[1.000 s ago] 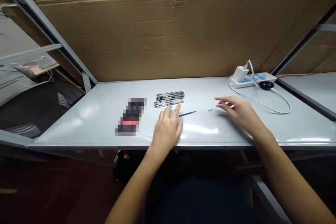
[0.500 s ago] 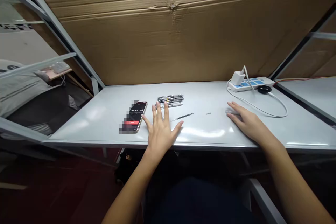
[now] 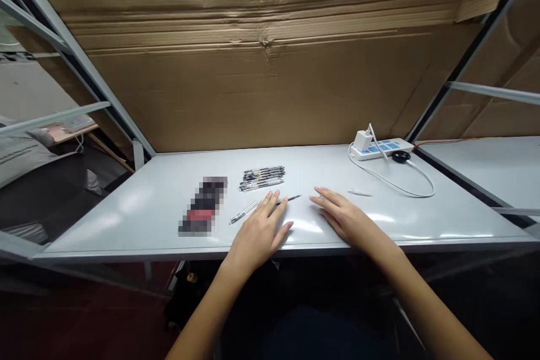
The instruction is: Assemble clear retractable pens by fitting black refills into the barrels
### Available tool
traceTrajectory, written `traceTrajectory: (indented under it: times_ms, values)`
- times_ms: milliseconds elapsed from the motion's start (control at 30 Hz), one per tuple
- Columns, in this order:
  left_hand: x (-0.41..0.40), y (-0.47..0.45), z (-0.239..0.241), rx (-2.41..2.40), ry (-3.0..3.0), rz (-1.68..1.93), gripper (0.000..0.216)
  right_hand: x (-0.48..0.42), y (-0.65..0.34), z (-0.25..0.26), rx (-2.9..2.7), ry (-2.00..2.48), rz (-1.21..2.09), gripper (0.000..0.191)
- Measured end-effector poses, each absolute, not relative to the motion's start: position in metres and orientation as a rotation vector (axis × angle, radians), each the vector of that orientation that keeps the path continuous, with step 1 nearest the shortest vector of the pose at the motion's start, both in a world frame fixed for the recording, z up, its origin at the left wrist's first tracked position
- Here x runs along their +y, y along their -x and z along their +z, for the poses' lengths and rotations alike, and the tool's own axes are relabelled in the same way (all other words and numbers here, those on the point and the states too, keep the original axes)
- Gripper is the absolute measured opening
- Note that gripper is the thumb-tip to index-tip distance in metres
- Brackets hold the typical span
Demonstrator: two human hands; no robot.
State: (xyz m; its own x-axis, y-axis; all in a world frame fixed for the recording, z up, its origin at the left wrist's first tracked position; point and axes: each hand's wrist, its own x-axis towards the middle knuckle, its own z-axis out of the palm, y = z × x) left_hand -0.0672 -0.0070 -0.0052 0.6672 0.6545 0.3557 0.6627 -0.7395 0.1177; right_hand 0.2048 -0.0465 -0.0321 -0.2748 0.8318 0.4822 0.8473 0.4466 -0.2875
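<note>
My left hand [image 3: 260, 232] lies with its fingers stretched out and thumb apart, over the near end of a dark pen refill [image 3: 294, 197] whose tip shows beyond the fingers. Just left of that hand is a clear pen barrel [image 3: 243, 212]. My right hand [image 3: 343, 216] rests palm down, fingers extended, and its fingertips cover most of a tiny part I cannot make out. To its right a slim translucent pen piece [image 3: 360, 193] lies on the table. Behind my left hand several pens [image 3: 262, 178] are stacked side by side.
A pixelated phone [image 3: 203, 206] lies at the left of the white table [image 3: 139, 208]. At the back right stand a power strip [image 3: 382, 149] and a plugged-in white charger [image 3: 362, 140], with a looping cable [image 3: 394, 185]. A cardboard panel [image 3: 253, 101] closes off the rear.
My right hand has moved left, away from the translucent pen piece, to the small part. My left hand has shifted right over the refill, uncovering the clear barrel. The camera view has shifted.
</note>
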Motion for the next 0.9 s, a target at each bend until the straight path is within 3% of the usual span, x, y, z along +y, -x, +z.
traceTrajectory:
  times_ms: [267,467,700,900]
  values:
    - [-0.005,0.071,-0.009,-1.113,2.979,-0.871,0.027,-0.048,-0.210,-0.038,-1.991,1.478,0.115,0.036]
    - [-0.005,0.075,-0.007,-1.118,2.963,-1.067,0.038,-0.053,-0.209,-0.032,-1.970,1.510,0.139,0.035]
    - [-0.012,0.068,-0.005,-1.136,2.896,-0.875,0.044,-0.052,-0.206,-0.031,-2.025,1.413,0.052,0.033]
    - [-0.015,0.034,0.021,-1.275,2.779,-0.255,0.046,-0.054,-0.205,-0.028,-1.972,1.502,0.119,0.034]
